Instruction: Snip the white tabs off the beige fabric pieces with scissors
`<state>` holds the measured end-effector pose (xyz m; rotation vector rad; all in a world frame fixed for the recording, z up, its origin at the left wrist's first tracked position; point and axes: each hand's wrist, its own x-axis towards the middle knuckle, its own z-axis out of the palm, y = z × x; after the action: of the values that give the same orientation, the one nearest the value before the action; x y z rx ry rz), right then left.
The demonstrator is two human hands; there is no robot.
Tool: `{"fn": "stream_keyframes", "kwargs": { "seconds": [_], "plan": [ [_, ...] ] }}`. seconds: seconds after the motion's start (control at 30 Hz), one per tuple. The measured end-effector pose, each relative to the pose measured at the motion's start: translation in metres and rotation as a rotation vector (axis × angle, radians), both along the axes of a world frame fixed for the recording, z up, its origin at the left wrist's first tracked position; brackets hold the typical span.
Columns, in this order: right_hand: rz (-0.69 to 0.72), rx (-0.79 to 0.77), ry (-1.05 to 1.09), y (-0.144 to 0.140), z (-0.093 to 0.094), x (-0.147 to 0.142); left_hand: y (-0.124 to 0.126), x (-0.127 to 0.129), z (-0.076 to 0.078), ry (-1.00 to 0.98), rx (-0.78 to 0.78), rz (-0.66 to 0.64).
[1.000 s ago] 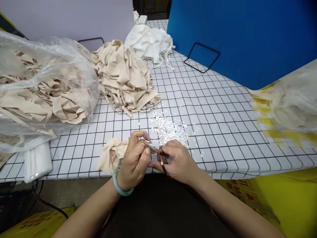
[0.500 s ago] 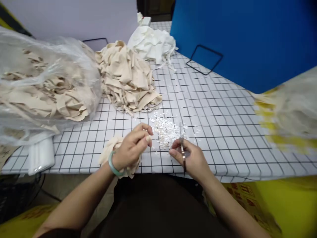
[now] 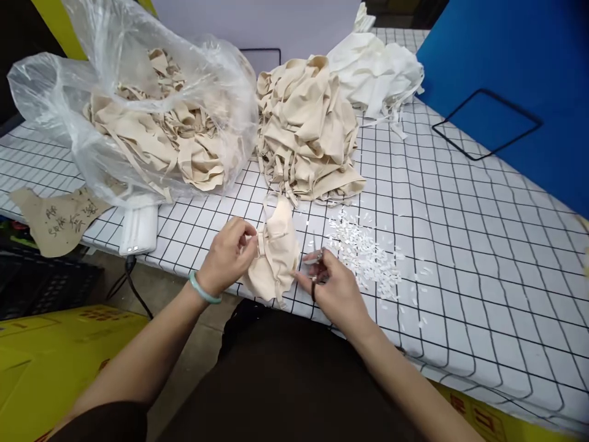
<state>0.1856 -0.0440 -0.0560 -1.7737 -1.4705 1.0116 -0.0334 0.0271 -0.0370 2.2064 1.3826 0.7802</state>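
Beige fabric piece (image 3: 275, 258) at near edge of gridded surface (image 3: 460, 202): soft, light, limp; best gripped at strap or seam. Left hand (image 3: 227, 255) pinches its left edge. Right hand (image 3: 334, 288) curls around small scissors (image 3: 317, 270), apparently closed, touching its right edge.

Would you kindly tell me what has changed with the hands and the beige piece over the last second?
The hands have parted: the left hand now pinches the beige garment piece spread on the table edge, and the right hand has drawn back beside it, keeping the small scissors in its grip. The white clippings, the beige pile, the white pile and the plastic bag lie as before.
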Motion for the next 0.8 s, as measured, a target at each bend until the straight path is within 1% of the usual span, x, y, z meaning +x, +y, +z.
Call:
{"fn": "stream_keyframes", "kwargs": {
  "seconds": [0.07,0.13,0.17,0.23,0.33,0.43,0.53,0.63,0.73,0.8],
  "plan": [
    [0.043,0.010,-0.040,0.009,-0.002,-0.011,-0.011,-0.001,-0.004,0.032,-0.119,-0.044],
    [0.081,0.011,-0.060,0.016,-0.002,-0.017,-0.016,0.001,-0.010,0.133,-0.159,-0.070],
    [0.091,0.006,-0.054,0.018,-0.002,-0.018,-0.017,0.004,-0.013,0.197,-0.145,-0.067],
    [0.094,-0.008,-0.039,0.019,-0.002,-0.018,-0.016,0.011,-0.021,0.282,-0.074,-0.011],
    [0.085,-0.023,-0.049,0.013,-0.003,-0.014,-0.013,0.022,-0.027,0.275,-0.008,0.079],
    [0.059,-0.028,-0.050,0.008,-0.002,-0.009,-0.009,0.026,-0.024,0.202,0.013,0.111],
    [-0.049,-0.002,-0.017,0.007,0.001,-0.004,-0.006,0.026,-0.019,0.131,0.022,0.122],
    [-0.127,0.044,0.025,0.010,0.006,-0.001,0.002,0.031,-0.021,0.109,0.009,0.123],
    [-0.117,0.067,0.062,0.011,0.009,-0.001,0.012,0.035,-0.022,0.097,-0.006,0.119],
    [-0.103,0.073,0.103,0.010,0.009,-0.001,0.012,0.034,-0.013,0.061,-0.008,0.096]
  ]
}}
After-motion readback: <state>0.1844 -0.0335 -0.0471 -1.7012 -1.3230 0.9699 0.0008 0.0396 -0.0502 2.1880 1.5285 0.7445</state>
